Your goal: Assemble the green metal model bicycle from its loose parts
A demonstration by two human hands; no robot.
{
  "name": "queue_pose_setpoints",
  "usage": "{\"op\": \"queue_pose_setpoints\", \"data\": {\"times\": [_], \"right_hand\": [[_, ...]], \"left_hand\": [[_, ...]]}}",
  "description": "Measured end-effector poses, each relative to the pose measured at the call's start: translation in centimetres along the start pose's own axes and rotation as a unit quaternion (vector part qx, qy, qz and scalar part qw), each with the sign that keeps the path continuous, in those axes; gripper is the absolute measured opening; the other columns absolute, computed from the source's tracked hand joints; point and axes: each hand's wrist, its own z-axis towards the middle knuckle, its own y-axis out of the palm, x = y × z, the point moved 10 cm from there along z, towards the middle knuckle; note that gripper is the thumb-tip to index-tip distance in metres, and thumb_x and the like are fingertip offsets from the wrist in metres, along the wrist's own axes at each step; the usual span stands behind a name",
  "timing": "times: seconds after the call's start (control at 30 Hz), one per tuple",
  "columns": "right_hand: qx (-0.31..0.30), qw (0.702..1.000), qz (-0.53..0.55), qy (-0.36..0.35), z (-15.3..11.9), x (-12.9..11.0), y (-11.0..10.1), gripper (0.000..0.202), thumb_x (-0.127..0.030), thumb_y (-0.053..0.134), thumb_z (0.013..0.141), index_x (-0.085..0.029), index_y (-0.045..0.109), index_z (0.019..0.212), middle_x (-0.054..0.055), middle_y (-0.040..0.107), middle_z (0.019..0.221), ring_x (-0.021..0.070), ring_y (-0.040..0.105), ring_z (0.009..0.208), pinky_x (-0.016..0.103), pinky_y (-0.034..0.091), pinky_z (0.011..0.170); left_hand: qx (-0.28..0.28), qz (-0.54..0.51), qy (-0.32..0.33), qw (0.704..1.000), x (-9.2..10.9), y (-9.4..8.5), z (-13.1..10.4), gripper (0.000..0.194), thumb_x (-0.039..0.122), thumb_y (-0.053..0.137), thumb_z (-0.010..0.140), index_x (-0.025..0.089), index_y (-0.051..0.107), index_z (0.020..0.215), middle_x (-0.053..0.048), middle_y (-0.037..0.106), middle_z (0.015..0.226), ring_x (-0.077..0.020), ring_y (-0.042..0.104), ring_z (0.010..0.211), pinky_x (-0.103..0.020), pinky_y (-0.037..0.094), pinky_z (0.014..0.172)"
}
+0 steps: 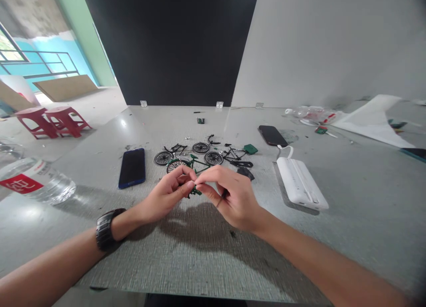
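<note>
Bicycle piece (195,192), miniature and green, sits pinched by your left hand (169,191) and right hand (234,194) just below picture centre, near a spoked wheel (214,159).

blocked: bicycle parts (214,159) ahead, power bank (301,183) right | passage: tabletop (199,262), near side

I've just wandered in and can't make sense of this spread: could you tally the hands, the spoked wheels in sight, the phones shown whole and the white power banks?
Hands: 2 (left hand, right hand)
Spoked wheels: 4, one partly hidden by the left hand
Phones shown whole: 2
White power bank: 1
Total: 9
</note>
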Motion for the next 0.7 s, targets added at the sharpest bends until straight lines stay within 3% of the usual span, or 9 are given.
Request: {"op": "queue_pose_setpoints", "data": {"times": [0.3,0.5,0.7], "right_hand": [[-0.023,1.000,0.006,-0.004,0.0,0.1,0.4,0.010,-0.017,0.060,0.099,-0.022,0.064,0.106,0.001,0.067,0.090,0.0093,0.055,0.068,0.024,0.043,0.060],[-0.034,0.999,0.004,0.003,0.1,0.0,0.3,0.009,-0.022,0.058,0.100,-0.021,0.065,0.106,0.001,0.068,0.092,0.0083,0.053,0.065,0.024,0.042,0.060],[0.018,0.999,0.016,0.045,0.2,1.2,-1.3,0.014,-0.030,0.053,0.102,-0.022,0.060,0.113,-0.001,0.068,0.090,0.0065,0.042,0.051,0.024,0.038,0.050]], "left_hand": [[-0.027,-0.024,-0.030,0.999,-0.2,0.5,0.1,0.024,0.040,0.057,0.099,0.018,0.054,0.109,0.003,0.054,0.069,-0.0126,0.049,0.064,-0.027,0.036,0.060],[-0.050,-0.025,-0.049,0.997,-0.5,0.9,0.1,0.023,0.039,0.060,0.097,0.016,0.062,0.095,0.000,0.057,0.074,-0.0122,0.050,0.065,-0.028,0.038,0.062],[-0.019,-0.138,-0.083,0.987,-1.7,0.5,-0.1,0.017,0.034,0.064,0.095,0.017,0.063,0.094,0.001,0.050,0.075,-0.0107,0.044,0.064,-0.025,0.033,0.060]]}}
